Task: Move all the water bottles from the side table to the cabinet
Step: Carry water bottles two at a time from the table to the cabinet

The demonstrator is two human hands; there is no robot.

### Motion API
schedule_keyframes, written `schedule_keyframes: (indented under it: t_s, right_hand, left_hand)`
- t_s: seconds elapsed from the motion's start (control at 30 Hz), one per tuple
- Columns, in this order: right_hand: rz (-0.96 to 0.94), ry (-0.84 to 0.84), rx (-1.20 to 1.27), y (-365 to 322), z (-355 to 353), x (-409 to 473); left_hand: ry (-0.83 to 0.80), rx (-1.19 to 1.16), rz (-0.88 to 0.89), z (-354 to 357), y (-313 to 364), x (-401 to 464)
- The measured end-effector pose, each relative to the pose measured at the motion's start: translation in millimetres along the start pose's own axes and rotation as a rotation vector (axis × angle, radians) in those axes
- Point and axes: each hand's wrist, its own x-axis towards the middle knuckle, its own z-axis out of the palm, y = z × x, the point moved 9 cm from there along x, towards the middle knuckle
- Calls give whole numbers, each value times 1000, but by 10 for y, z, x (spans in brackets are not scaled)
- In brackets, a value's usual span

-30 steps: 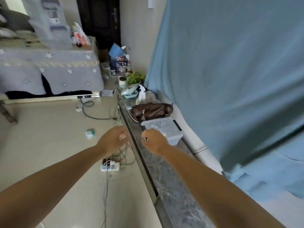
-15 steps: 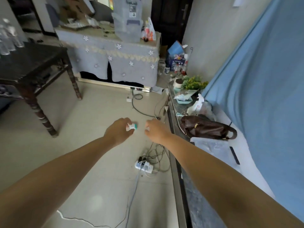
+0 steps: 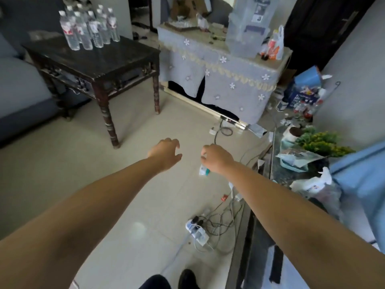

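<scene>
- Head view, far left: water bottles [image 3: 88,28], clear with white caps and red labels, stand upright in a tight cluster on the far-left corner of the dark wooden side table [image 3: 116,59]. None is held; all are well apart from both hands.
- Count is unclear, roughly nine or ten; the back ones are partly hidden.
- Left hand [image 3: 165,152]: stretched out over the floor, fingers loosely spread and slightly curled, holding nothing.
- Step in hand, as I judge it: walk to the side table for a first pick-up. The task looks barely begun or at a fresh trip.
- Doing it well: close in on the table's near-right edge and reach over the bare top. Take outer bottles first so the neighbours don't topple, and grip mid-body below the label.
- One bottle per hand seems sensible, since the cluster is packed and bottles touch.
- Right hand [image 3: 216,158]: fingers curled in; something small may be pinched at the fingertips, cannot tell. A small white-and-teal object [image 3: 203,170] lies on the floor below it.
- Power strip [image 3: 195,228] with tangled cables lies near right on the floor, so step left of it.
- Cloth-covered unit [image 3: 225,80] stands far centre, and a glass-topped low cabinet [image 3: 277,163] runs along the right. Which one the task means is not certain.
</scene>
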Motion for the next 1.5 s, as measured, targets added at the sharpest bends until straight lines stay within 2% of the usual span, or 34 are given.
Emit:
schedule_keyframes:
  t_s: [0.2,0.67,0.87,1.13,1.5]
  right_hand:
    - [-61,-46,16,72,91,463]
    - [-211,-67,8,-252,-150,1630]
    - [-278,-46,-4,-808,-433,2624]
    - [-355,13,109,-2047,-1008,4114]
    - [-411,40,80,-2706,-1386,5740]
  left_hand:
    - [0,-21,-97,103,-171,267]
    - [67,-69,-243,-262,-507,1140]
    - [123,-65,-283,-727,-1078,1926]
    - [199,-61,-395,-1728,-2286,2996]
    - [250,-102,-464,-2250,-3129,4274]
